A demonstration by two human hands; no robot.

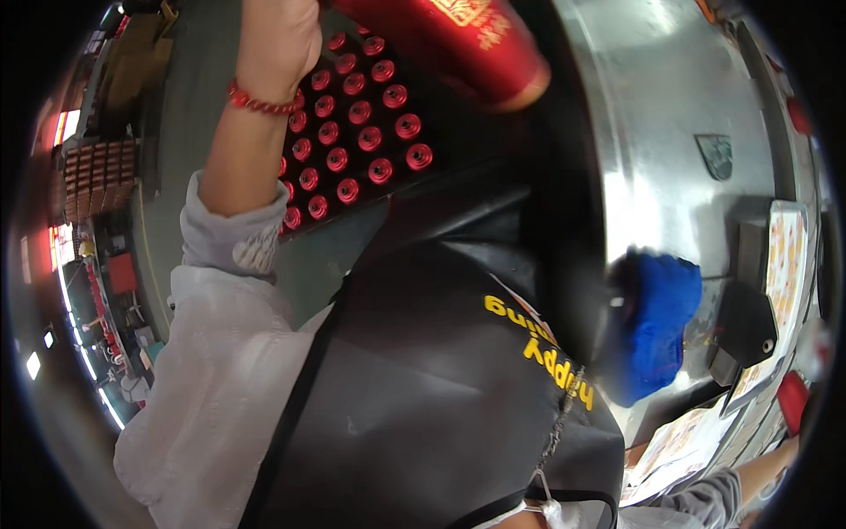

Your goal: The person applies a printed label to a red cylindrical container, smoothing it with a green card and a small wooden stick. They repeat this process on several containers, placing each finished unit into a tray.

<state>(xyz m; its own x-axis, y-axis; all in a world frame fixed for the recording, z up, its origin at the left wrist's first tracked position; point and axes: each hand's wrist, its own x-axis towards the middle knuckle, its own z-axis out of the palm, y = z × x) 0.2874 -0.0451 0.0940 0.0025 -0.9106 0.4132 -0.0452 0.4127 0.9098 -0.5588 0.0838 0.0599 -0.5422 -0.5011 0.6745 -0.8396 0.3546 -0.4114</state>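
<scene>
At the top edge, my left hand (295, 28) is partly cut off, with a red bead bracelet at its wrist. A red cylinder (467, 48) with gold markings and a pale rounded end reaches out from beside it; my fingers appear closed on its far end, though the frame hides their tips. Beneath it on the left stand several upright red cylinders with round tops (359, 112) in rows on a dark base. My right forearm (765, 469) stretches out at the lower right, and its hand is lost at the picture's rim.
A shiny metal table (665, 106) runs along the right, with a blue cloth-like item (665, 326) at its near edge. Beyond it are a black block-shaped device (747, 324) and printed sheets (683, 445). Stacked brown goods (99, 179) stand far left. My black apron (423, 379) fills the lower middle.
</scene>
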